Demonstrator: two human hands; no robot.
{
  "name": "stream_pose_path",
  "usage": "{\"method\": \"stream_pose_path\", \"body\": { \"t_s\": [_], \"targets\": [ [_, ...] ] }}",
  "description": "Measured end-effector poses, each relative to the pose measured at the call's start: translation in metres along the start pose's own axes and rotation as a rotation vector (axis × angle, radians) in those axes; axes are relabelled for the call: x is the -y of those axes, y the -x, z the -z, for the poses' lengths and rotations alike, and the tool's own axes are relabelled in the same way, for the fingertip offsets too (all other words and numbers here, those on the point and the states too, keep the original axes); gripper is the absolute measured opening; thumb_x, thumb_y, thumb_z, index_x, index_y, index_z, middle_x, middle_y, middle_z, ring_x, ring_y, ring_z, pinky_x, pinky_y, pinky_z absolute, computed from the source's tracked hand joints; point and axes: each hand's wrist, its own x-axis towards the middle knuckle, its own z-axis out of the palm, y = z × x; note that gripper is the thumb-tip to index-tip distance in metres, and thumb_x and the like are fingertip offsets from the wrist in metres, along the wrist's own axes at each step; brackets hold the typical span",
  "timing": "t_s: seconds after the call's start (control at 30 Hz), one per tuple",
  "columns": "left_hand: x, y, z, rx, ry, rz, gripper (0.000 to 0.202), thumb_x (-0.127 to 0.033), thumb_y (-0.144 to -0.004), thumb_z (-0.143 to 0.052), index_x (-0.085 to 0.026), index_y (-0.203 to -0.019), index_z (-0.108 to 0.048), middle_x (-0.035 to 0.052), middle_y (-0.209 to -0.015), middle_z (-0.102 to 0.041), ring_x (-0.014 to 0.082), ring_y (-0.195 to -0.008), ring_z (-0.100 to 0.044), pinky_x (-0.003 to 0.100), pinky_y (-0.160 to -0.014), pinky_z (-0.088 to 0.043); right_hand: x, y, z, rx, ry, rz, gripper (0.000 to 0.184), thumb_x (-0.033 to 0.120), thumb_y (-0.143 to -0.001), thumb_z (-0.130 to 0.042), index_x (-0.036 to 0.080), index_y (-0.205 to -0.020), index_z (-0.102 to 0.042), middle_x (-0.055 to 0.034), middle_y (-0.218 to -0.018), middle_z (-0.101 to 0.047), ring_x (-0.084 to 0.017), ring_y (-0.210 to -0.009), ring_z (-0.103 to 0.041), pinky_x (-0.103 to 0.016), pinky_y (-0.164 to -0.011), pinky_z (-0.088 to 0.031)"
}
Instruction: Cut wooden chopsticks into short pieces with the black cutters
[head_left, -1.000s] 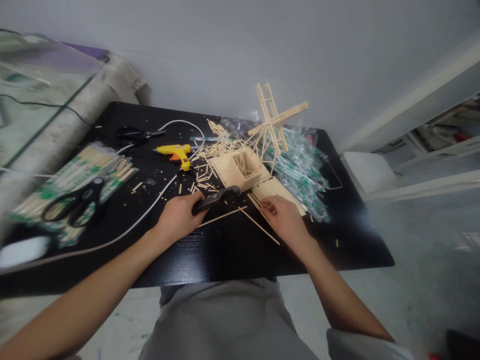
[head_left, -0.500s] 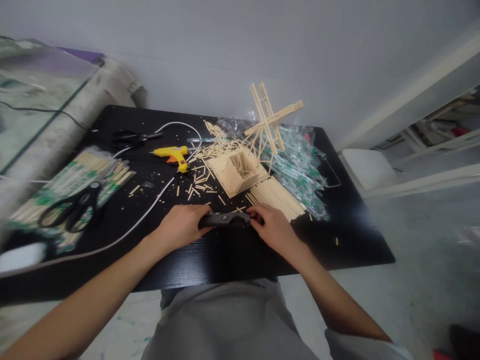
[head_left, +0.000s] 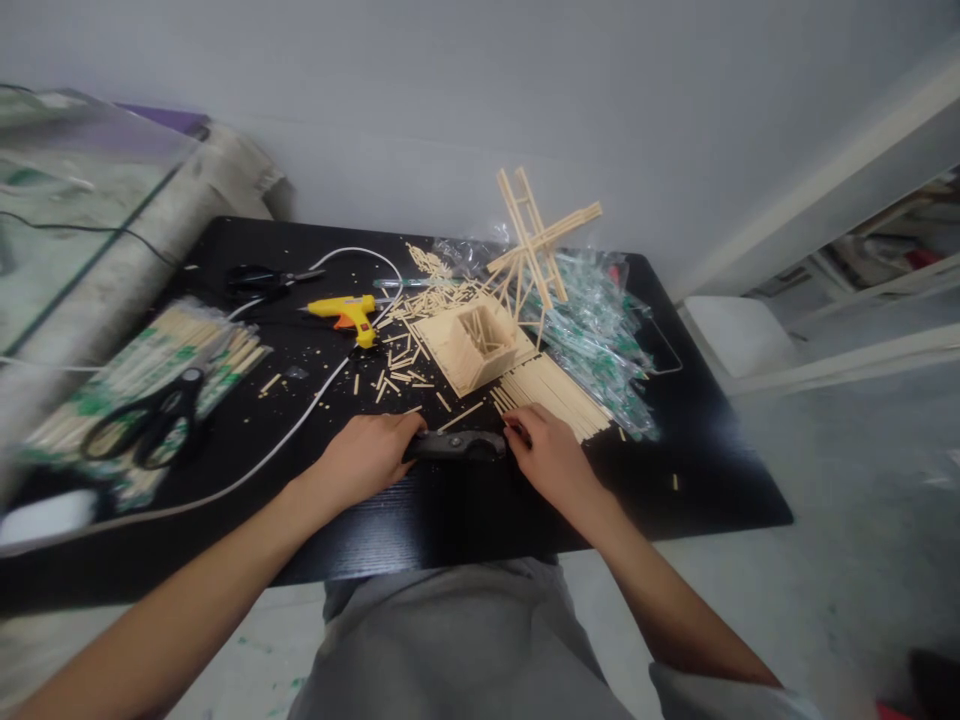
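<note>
My left hand [head_left: 371, 446] is closed around one end of a dark, riveted, pliers-like cutter [head_left: 459, 446], which lies level above the table's front part. At the cutter's other end, my right hand [head_left: 546, 445] has its thumb and fingers pinched together; whatever is between them is hidden. Just beyond the cutter lies a thin wooden stick [head_left: 460, 417]. Behind my right hand is a row of long wooden sticks [head_left: 566, 392]. A small stick-built house [head_left: 484, 350] on a flat base stands past them, with a cross-shaped stick frame [head_left: 534, 240] behind it.
A yellow glue gun [head_left: 352, 312] with a white cord lies left of the house, among short cut sticks [head_left: 401, 378]. Black scissors [head_left: 150, 425] rest on packaged sticks [head_left: 112, 385]. Another black-handled pair of scissors [head_left: 262, 280] lies farther back. Crumpled plastic wrappers [head_left: 600, 330] spread at right.
The cutter has tipped and shifted slightly right and nearer me, with my left hand following. A stick behind it now shows more fully. My right hand has barely moved.
</note>
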Motion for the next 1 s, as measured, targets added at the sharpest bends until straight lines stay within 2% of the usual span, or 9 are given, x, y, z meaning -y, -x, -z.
{"method": "stream_pose_path", "body": {
  "t_s": [0.17, 0.3, 0.43, 0.53, 0.6, 0.67, 0.8, 0.87, 1.0],
  "targets": [
    [-0.001, 0.0, 0.0, 0.008, -0.002, 0.012, 0.033, -0.02, -0.088, -0.063, -0.02, -0.121, -0.063, 0.0104, -0.117, -0.077, 0.0325, -0.104, -0.075, 0.043, -0.084, -0.059, 0.002, -0.001, -0.001, 0.009, 0.042, -0.001, 0.015, 0.01, -0.095, -0.064, 0.016, -0.104, -0.073, -0.0115, -0.104, -0.072, -0.026, -0.092, -0.071, -0.039, -0.083, -0.057],
    [-0.002, -0.001, -0.001, 0.023, -0.008, 0.011, 0.036, -0.015, -0.086, -0.06, -0.02, -0.121, -0.062, 0.0099, -0.114, -0.077, 0.0311, -0.102, -0.075, 0.041, -0.084, -0.058, 0.0, -0.002, -0.003, -0.017, 0.023, 0.003, 0.012, 0.014, -0.094, -0.068, 0.017, -0.104, -0.074, -0.0107, -0.101, -0.071, -0.027, -0.094, -0.071, -0.04, -0.084, -0.057],
    [0.001, -0.001, -0.001, 0.004, 0.025, 0.023, 0.038, -0.014, -0.085, -0.059, -0.019, -0.123, -0.062, 0.0114, -0.109, -0.078, 0.0318, -0.099, -0.076, 0.041, -0.082, -0.057, 0.0, -0.006, -0.007, -0.073, -0.072, 0.034, 0.022, 0.017, -0.094, -0.07, 0.017, -0.115, -0.072, -0.0118, -0.105, -0.072, -0.027, -0.097, -0.07, -0.043, -0.089, -0.057],
    [0.005, 0.0, -0.001, -0.054, 0.12, 0.011, 0.035, -0.016, -0.086, -0.059, -0.019, -0.121, -0.061, 0.0104, -0.106, -0.078, 0.0308, -0.096, -0.076, 0.04, -0.081, -0.056, 0.003, -0.01, -0.007, -0.104, -0.171, 0.044, 0.03, 0.019, -0.094, -0.069, 0.019, -0.124, -0.071, -0.0129, -0.107, -0.074, -0.028, -0.101, -0.069, -0.046, -0.094, -0.056],
    [0.008, 0.001, -0.002, -0.097, 0.202, -0.027, 0.033, -0.015, -0.085, -0.058, -0.02, -0.118, -0.061, 0.0085, -0.104, -0.078, 0.0281, -0.092, -0.076, 0.037, -0.079, -0.055, 0.007, -0.013, -0.006, -0.096, -0.322, 0.011, 0.031, 0.023, -0.093, -0.07, 0.021, -0.124, -0.071, -0.0109, -0.105, -0.076, -0.026, -0.095, -0.071, -0.045, -0.091, -0.056],
    [0.009, 0.002, -0.003, -0.123, 0.283, -0.073, 0.031, -0.015, -0.085, -0.057, -0.021, -0.114, -0.061, 0.0062, -0.101, -0.077, 0.0247, -0.086, -0.076, 0.034, -0.075, -0.054, 0.011, -0.015, -0.005, -0.063, -0.571, -0.066, 0.028, 0.03, -0.093, -0.071, 0.022, -0.12, -0.071, -0.0083, -0.102, -0.079, -0.023, -0.089, -0.073, -0.04, -0.083, -0.058],
    [0.007, 0.003, -0.002, -0.16, 0.416, -0.134, 0.026, -0.015, -0.085, -0.055, -0.022, -0.11, -0.06, 0.0027, -0.095, -0.076, 0.0193, -0.08, -0.074, 0.028, -0.071, -0.051, 0.021, -0.018, -0.002, -0.028, -1.037, -0.232, 0.026, 0.045, -0.088, -0.077, 0.021, -0.098, -0.074, -0.0057, -0.09, -0.079, -0.021, -0.086, -0.075, -0.031, -0.068, -0.059],
    [0.004, 0.004, 0.0, -0.179, 0.463, -0.162, 0.026, -0.014, -0.085, -0.055, -0.023, -0.109, -0.061, 0.0021, -0.095, -0.076, 0.0178, -0.08, -0.073, 0.027, -0.072, -0.051, 0.027, -0.018, -0.002, -0.024, -1.192, -0.282, 0.029, 0.046, -0.083, -0.082, 0.02, -0.092, -0.073, -0.0052, -0.091, -0.08, -0.02, -0.088, -0.075, -0.031, -0.072, -0.061],
    [0.002, 0.004, 0.001, -0.208, 0.568, -0.182, 0.024, -0.018, -0.085, -0.056, -0.022, -0.109, -0.061, 0.0008, -0.094, -0.075, 0.0159, -0.079, -0.072, 0.025, -0.072, -0.051, 0.036, -0.017, -0.002, -0.031, -1.448, -0.34, 0.032, 0.047, -0.08, -0.086, 0.022, -0.093, -0.071, -0.0035, -0.093, -0.078, -0.019, -0.091, -0.075, -0.033, -0.081, -0.062]
  ]
}}
